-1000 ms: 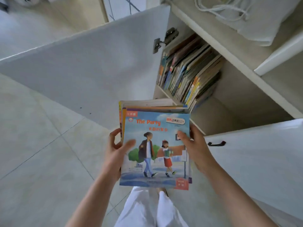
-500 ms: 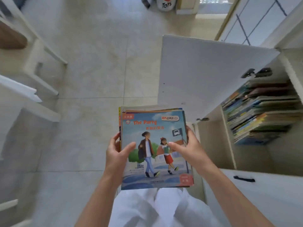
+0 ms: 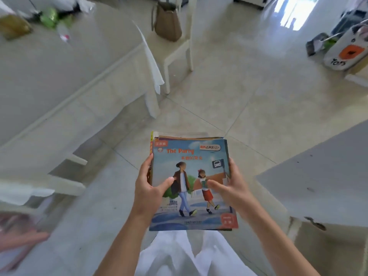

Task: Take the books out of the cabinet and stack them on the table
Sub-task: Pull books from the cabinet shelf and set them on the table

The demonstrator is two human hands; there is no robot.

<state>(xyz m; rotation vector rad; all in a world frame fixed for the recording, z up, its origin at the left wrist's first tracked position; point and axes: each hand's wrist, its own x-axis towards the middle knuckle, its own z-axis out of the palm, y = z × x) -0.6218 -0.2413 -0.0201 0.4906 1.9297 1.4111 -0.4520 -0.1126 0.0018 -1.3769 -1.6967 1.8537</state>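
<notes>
I hold a small stack of thin picture books (image 3: 191, 166) flat in front of me, over the floor; the top cover reads "The Party" and shows two walking figures. My left hand (image 3: 148, 188) grips the stack's left edge, thumb on the cover. My right hand (image 3: 231, 186) grips the right edge, thumb also on top. The white table (image 3: 65, 76) stretches across the upper left. Only the open white cabinet door (image 3: 318, 176) shows at the right; the shelf of books is out of view.
A white chair (image 3: 179, 54) with a brown bag (image 3: 167, 22) on it stands beyond the table. Bags and green items (image 3: 49, 16) lie on the table's far end. A white toy bin (image 3: 346, 52) sits at the upper right. Another chair (image 3: 39, 188) stands at the left.
The view has swung left, away from the cabinet shelf and toward the table. Both hands keep the same grip on the stack of books, which stays in front of me.
</notes>
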